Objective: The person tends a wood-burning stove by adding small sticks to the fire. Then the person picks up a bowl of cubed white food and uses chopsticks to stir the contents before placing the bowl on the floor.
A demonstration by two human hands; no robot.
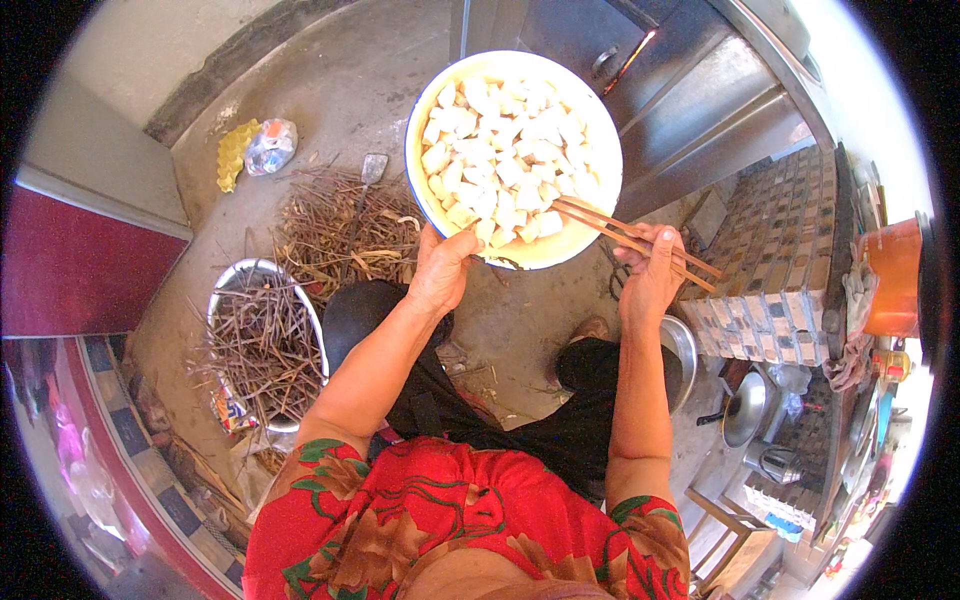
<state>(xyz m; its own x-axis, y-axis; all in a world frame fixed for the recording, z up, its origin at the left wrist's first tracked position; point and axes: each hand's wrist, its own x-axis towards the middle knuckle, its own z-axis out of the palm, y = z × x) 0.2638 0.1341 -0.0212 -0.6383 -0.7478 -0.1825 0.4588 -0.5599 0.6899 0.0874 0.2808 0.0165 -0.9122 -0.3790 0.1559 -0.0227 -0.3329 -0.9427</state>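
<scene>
A wide pale-yellow enamel basin (590,225) with a blue rim is held up in front of me. It is heaped with pale, whitish cut chunks (505,150) of food whose kind I cannot make out. My left hand (441,268) grips the basin's near left rim, with the thumb over the edge. In my right hand (653,270) is a pair of brown wooden chopsticks (690,264). Their tips reach over the basin's right side and touch the chunks there.
A white tub (214,300) full of broken twigs stands left of my legs. Loose brushwood (340,225) and a small shovel (373,168) lie beyond it. A tiled stove block (770,260) rises at the right, near a wok (745,410) and a kettle (778,463). Dark metal doors (690,90) stand ahead.
</scene>
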